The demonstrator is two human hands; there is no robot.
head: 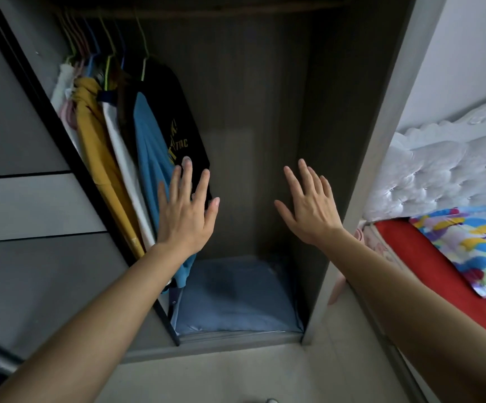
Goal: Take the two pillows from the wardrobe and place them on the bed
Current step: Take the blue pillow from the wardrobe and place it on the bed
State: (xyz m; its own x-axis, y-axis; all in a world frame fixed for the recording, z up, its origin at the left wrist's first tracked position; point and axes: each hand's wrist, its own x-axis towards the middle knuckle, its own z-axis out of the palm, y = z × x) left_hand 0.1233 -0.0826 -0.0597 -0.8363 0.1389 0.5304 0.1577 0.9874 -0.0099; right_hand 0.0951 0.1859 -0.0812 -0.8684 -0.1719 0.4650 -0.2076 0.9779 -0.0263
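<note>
A blue-grey pillow [233, 295] lies flat on the floor of the open wardrobe [253, 117]; whether a second pillow lies under it I cannot tell. My left hand [185, 210] is held out in front of the hanging clothes, fingers spread, holding nothing. My right hand [308, 205] is stretched into the wardrobe's dark opening, fingers apart and empty. Both hands hover well above the pillow. The bed [451, 257] with a red sheet is at the right, beyond the wardrobe's side panel.
Several garments [137, 141] hang on hangers at the left of the wardrobe. A grey sliding door [26, 199] covers the left part. A colourful patterned cloth [480, 242] lies on the bed under a white tufted headboard [439, 170]. The floor below is pale tile.
</note>
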